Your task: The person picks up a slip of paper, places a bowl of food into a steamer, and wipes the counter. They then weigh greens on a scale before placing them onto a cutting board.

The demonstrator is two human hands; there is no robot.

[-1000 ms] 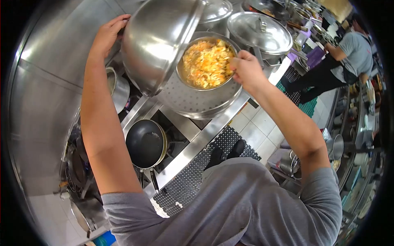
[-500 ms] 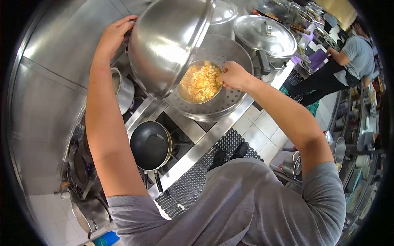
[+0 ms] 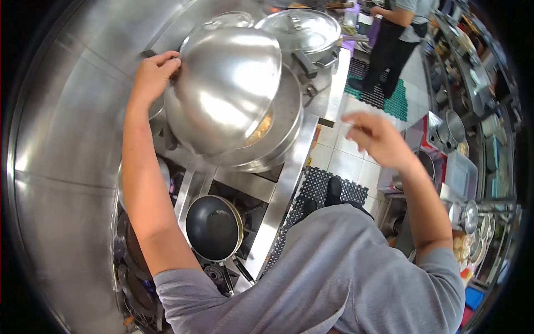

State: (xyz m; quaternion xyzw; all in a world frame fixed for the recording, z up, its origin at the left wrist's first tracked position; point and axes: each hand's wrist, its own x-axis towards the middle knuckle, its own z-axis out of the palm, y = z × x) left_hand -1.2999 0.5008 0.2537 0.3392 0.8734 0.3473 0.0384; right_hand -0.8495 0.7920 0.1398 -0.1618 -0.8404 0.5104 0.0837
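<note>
My left hand (image 3: 156,75) grips the large domed steel lid (image 3: 225,89) at its top, holding it tilted over the steamer pot (image 3: 292,106). Below the lid's lower right edge, part of a yellow-orange chopped food (image 3: 260,131) shows inside the pot; the rest of its bowl is covered. My right hand (image 3: 378,139) is in the air over the floor, right of the stove and apart from the pot. Its fingers are slightly bent and spread, somewhat blurred, with nothing in them.
A black frying pan (image 3: 212,227) sits on a burner nearer to me, its handle pointing at my body. A lidded pot (image 3: 303,33) stands behind the steamer. Another person (image 3: 397,39) stands at the back right. Shelves of kitchenware (image 3: 489,128) line the right side.
My right hand has let go of the food bowl's rim and moved right, out of the pot. The lid has come down over most of the bowl. My view has turned right.
</note>
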